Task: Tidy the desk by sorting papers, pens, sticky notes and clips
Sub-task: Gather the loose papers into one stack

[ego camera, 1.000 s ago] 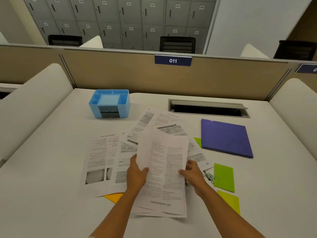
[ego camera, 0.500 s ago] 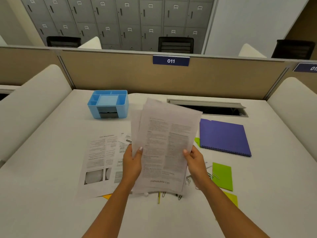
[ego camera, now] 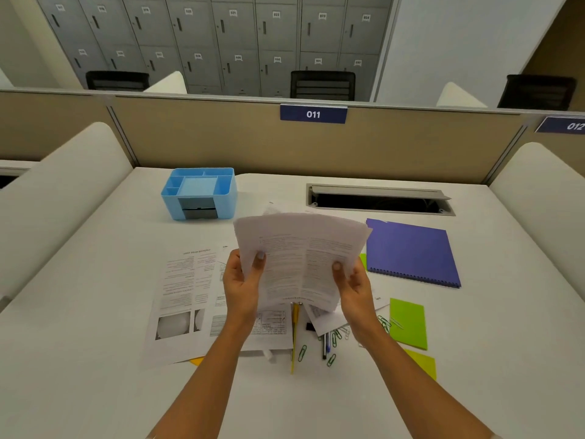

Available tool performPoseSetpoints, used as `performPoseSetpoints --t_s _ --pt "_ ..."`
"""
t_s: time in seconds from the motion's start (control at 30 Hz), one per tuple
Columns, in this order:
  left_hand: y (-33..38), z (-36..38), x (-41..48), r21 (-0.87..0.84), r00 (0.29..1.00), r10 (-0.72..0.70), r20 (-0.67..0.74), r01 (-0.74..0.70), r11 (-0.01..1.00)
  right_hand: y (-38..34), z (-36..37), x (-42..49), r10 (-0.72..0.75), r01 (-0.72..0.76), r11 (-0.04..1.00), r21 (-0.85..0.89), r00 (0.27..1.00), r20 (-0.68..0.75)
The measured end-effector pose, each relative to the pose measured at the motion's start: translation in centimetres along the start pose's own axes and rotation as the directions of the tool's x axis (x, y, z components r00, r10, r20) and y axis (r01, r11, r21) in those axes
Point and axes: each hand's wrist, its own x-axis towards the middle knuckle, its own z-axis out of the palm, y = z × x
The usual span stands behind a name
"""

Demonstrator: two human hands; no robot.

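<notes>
White desk [ego camera: 79, 359], paper sheaf [ego camera: 300, 248] now lifted clear (pens [ego camera: 325, 346] uncovered beneath), left hand [ego camera: 242, 288] and right hand [ego camera: 356, 291] gripping its sides.

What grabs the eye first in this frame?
The sheaf of papers held up over mid-desk, with the left hand and the right hand gripping its two sides. Then the colours: the purple notebook lying to the right, the blue organizer at back left, and the green sticky pad beside the right wrist.
</notes>
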Motion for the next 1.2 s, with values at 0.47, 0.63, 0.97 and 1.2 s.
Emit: performPoseSetpoints --t_s 0.47,0.63,0.97,1.2 --pt "-3.0 -1.1 -0.1 0.171 0.998 -0.059 -0.005 0.059 0.983 3.2 -0.5 0.2 0.064 -0.067 0.99 -0.123 0.997 -0.029" --pt "-1.8 -1.5 1.2 0.188 0.998 0.016 -0.065 -0.004 0.982 1.9 -0.4 0.8 -0.006 0.007 0.991 -0.131 1.0 0.007" --pt "-3.1 -5.6 3.2 0.312 0.957 -0.078 -0.279 0.168 0.935 6.1 -3.5 1.8 0.236 -0.152 0.81 -0.566 0.968 0.079" --pt "-4.8 -7.8 3.7 0.44 0.946 -0.136 -0.294 0.26 0.859 9.0 -2.6 1.1 0.268 0.008 0.522 -0.853 0.948 0.173"
